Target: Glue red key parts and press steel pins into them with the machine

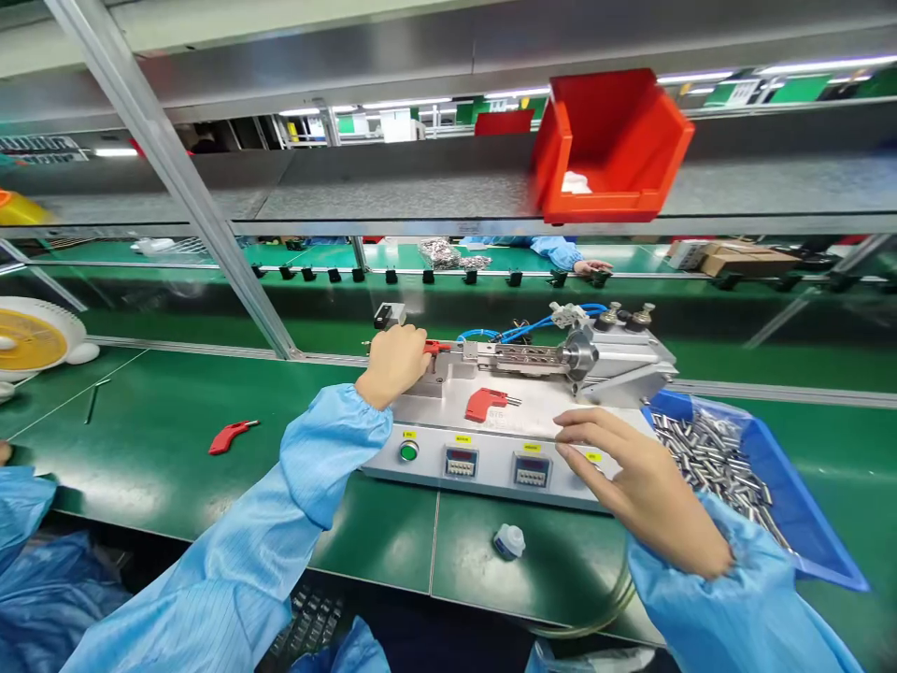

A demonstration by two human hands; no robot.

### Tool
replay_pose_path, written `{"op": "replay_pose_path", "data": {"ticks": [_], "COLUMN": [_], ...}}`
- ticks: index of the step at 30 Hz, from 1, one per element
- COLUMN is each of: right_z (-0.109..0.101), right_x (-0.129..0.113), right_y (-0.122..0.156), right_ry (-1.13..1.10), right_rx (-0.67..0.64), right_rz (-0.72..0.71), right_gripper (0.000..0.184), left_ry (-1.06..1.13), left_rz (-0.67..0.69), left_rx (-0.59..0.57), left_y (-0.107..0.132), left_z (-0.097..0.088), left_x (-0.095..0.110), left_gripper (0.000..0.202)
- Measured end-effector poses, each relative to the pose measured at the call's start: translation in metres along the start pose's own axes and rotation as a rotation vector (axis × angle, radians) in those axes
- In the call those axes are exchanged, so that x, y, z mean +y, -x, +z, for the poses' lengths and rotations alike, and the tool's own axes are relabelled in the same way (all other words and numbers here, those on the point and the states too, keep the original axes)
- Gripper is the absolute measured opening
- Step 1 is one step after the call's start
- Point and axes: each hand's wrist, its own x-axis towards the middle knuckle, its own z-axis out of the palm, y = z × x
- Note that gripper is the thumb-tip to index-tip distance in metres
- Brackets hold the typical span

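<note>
My left hand [393, 363] is closed round a small red-handled part [435, 348] at the left end of the fixture on a white press machine [491, 439]. My right hand [634, 477] rests with fingers spread flat on the machine's front right edge, next to a yellow button label [593, 456], and holds nothing. A second red-handled part [487, 404] lies on the machine's top plate between my hands. A pneumatic cylinder [561, 355] with blue hoses [519, 329] points toward my left hand.
A blue tray [791, 495] of several small metal pins sits at the right. A loose red part [230, 435] lies on the green bench [175, 439]. A small white bottle [508, 541] stands near the front edge. A red bin [609, 150] sits on the shelf above. Another person's hand [592, 267] works across the bench.
</note>
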Motion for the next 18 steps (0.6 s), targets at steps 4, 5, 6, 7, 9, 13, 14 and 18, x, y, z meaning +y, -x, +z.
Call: {"op": "replay_pose_path", "data": {"ticks": [4,5,6,7,9,13,14,18], "right_z": [-0.001,0.0,0.002,0.003,0.007,0.01,0.01,0.004], "right_x": [0.007,0.008,0.008,0.008,0.008,0.011,0.012,0.015], "right_y": [0.005,0.005,0.004,0.004,0.006,0.013,0.015,0.032], "right_ry": [-0.007,-0.013,-0.02,-0.028,-0.04,-0.049,-0.044,0.011], "right_rx": [-0.001,0.002,0.004,0.004,0.002,0.025,0.03,0.078], "right_rz": [0.04,0.034,0.022,0.01,-0.001,0.036,0.043,0.069], "right_gripper": [0.026,0.025,0.023,0.022,0.021,0.02,0.019,0.014], "left_ry": [-0.018,-0.015,-0.007,0.004,0.044,0.155,0.181,0.282], "left_rz": [-0.006,-0.001,0.009,0.022,0.056,0.104,0.118,0.246], "left_rx": [-0.009,0.001,0.024,0.058,0.14,0.181,0.166,0.268], "left_y": [0.011,0.015,0.02,0.024,0.031,0.031,0.031,0.057], "left_z": [0.001,0.001,0.003,0.006,0.012,0.02,0.02,0.032], "left_x": [-0.003,-0.004,-0.006,-0.008,-0.014,-0.032,-0.036,-0.036], "left_gripper": [0.015,0.017,0.018,0.019,0.021,0.027,0.027,0.025]}}
